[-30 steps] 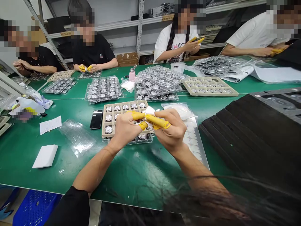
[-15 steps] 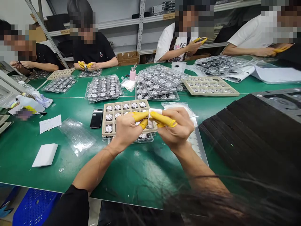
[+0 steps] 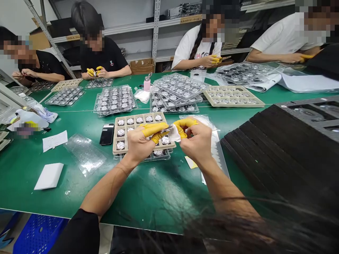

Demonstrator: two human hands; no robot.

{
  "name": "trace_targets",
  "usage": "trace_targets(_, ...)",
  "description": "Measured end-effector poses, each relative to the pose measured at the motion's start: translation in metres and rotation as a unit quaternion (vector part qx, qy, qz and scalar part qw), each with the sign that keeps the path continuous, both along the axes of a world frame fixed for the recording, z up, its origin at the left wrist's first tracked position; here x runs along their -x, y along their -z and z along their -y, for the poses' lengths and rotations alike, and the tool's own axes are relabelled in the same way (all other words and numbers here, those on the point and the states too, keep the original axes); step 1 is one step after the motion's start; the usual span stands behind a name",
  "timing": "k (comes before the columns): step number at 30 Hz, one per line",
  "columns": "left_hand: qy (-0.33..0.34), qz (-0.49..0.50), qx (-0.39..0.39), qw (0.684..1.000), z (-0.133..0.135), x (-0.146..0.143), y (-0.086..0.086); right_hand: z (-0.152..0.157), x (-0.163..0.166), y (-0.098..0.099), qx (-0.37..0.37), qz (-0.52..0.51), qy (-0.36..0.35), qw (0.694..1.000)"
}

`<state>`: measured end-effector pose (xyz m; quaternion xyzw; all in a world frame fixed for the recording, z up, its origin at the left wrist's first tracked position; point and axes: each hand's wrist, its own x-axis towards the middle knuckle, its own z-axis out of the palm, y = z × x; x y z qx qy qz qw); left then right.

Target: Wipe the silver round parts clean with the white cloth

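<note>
My left hand (image 3: 141,142) wears yellow finger cots and pinches a small round metal part (image 3: 167,129) between thumb and forefinger. My right hand (image 3: 197,141), also in yellow cots, is closed on a white cloth (image 3: 174,133) pressed against that part. Both hands hover just above a beige tray (image 3: 117,140) whose pockets hold several round silver parts. A clear blister tray lies under the beige one.
A black phone (image 3: 107,134) lies left of the tray. A clear plastic sheet (image 3: 84,153), a white pad (image 3: 49,176) and a paper slip (image 3: 54,140) lie further left. Black foam trays (image 3: 286,148) fill the right. Stacked clear trays (image 3: 178,88) stand behind. Several other people work across the green table (image 3: 148,190).
My right hand has curled its fingers back and shifted the cloth slightly; the metal part now shows between my hands. A yellow slip has come into view under my right wrist.
</note>
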<state>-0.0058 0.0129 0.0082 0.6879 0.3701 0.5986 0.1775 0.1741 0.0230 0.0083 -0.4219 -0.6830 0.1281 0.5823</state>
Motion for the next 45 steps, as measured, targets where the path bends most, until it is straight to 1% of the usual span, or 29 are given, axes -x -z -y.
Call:
trace_targets(1,0.003,0.008,0.012,1.000,0.000,-0.001,0.000,0.001,0.001,-0.002,0.060,-0.048,-0.044,0.996)
trace_targets(2,0.006,0.026,0.031,0.999,-0.001,-0.002,0.001,0.001,0.002,-0.004,0.127,-0.100,-0.097,0.982)
trace_targets(4,0.016,0.100,0.096,0.990,-0.003,-0.004,0.000,-0.001,0.003,-0.006,0.262,-0.186,-0.197,0.926)
trace_targets(5,0.024,0.150,0.139,0.979,-0.004,-0.005,0.000,-0.003,0.003,-0.006,0.311,-0.214,-0.223,0.899)
trace_targets(6,0.035,0.201,0.184,0.962,-0.005,-0.006,-0.001,-0.005,0.002,-0.005,0.331,-0.235,-0.222,0.886)
trace_targets(7,0.046,0.249,0.224,0.941,-0.007,-0.007,-0.002,-0.008,0.001,-0.004,0.318,-0.248,-0.193,0.895)
trace_targets(8,0.058,0.286,0.257,0.921,-0.008,-0.007,-0.004,-0.009,0.000,-0.003,0.269,-0.250,-0.142,0.919)
trace_targets(10,0.077,0.328,0.300,0.893,-0.010,-0.006,-0.007,-0.011,-0.002,-0.001,0.116,-0.206,-0.028,0.971)
trace_targets(12,0.089,0.343,0.320,0.878,-0.010,-0.005,-0.010,-0.008,-0.001,0.000,-0.014,-0.124,0.035,0.992)
trace_targets(13,0.096,0.345,0.325,0.875,-0.010,-0.005,-0.010,-0.006,0.001,0.002,-0.048,-0.088,0.042,0.994)
trace_targets(14,0.103,0.342,0.327,0.875,-0.010,-0.006,-0.010,-0.004,0.004,0.004,-0.061,-0.066,0.041,0.995)
trace_targets(16,0.116,0.332,0.322,0.879,-0.009,-0.007,-0.009,-0.002,0.011,0.009,-0.041,-0.056,0.020,0.997)
trace_targets(18,0.129,0.307,0.312,0.890,-0.008,-0.009,-0.006,-0.002,0.016,0.015,0.011,-0.075,-0.014,0.997)
trace_targets(20,0.143,0.275,0.307,0.900,-0.008,-0.010,-0.004,-0.004,0.017,0.019,0.041,-0.084,-0.034,0.995)
trace_targets(22,0.154,0.245,0.307,0.907,-0.007,-0.010,-0.004,-0.006,0.012,0.020,0.012,-0.023,-0.021,0.999)
trace_targets(24,0.150,0.231,0.305,0.912,-0.006,-0.009,-0.006,-0.008,0.001,0.016,-0.050,0.117,0.009,0.992)
trace_targets(26,0.126,0.223,0.293,0.921,-0.009,-0.003,-0.010,-0.008,-0.012,0.008,-0.103,0.228,0.047,0.967)
trace_targets(27,0.105,0.214,0.282,0.929,-0.012,0.003,-0.012,-0.008,-0.018,0.003,-0.119,0.246,0.068,0.959)
trace_targets(29,0.047,0.165,0.262,0.950,-0.022,0.023,-0.014,-0.008,-0.030,-0.006,-0.131,0.206,0.106,0.964)
trace_targets(31,-0.015,0.059,0.269,0.961,-0.037,0.051,-0.012,-0.008,-0.040,-0.012,-0.103,0.145,0.109,0.978)
trace_targets(33,-0.063,-0.046,0.317,0.945,-0.052,0.081,-0.004,-0.008,-0.046,-0.015,-0.043,0.109,0.073,0.990)
trace_targets(34,-0.054,-0.079,0.356,0.929,-0.058,0.093,0.000,-0.008,-0.048,-0.016,-0.016,0.096,0.053,0.994)
trace_targets(36,0.011,-0.107,0.431,0.896,-0.066,0.110,0.008,-0.008,-0.048,-0.015,0.011,0.081,0.024,0.996)
trace_targets(38,0.054,-0.174,0.479,0.859,-0.068,0.115,0.013,-0.008,-0.045,-0.015,0.009,0.076,0.011,0.997)
trace_targets(39,0.054,-0.225,0.492,0.839,-0.067,0.114,0.015,-0.007,-0.042,-0.015,0.010,0.079,0.007,0.997)
trace_targets(41,0.021,-0.332,0.498,0.801,-0.064,0.107,0.015,-0.006,-0.038,-0.016,0.026,0.089,-0.006,0.996)
trace_targets(42,-0.003,-0.370,0.492,0.788,-0.063,0.102,0.014,-0.005,-0.036,-0.017,0.040,0.092,-0.010,0.995)
trace_targets(43,-0.031,-0.395,0.480,0.783,-0.061,0.097,0.013,-0.004,-0.034,-0.018,0.056,0.091,-0.012,0.994)
trace_targets(45,-0.089,-0.424,0.446,0.783,-0.058,0.091,0.007,-0.001,-0.033,-0.020,0.085,0.076,-0.010,0.993)
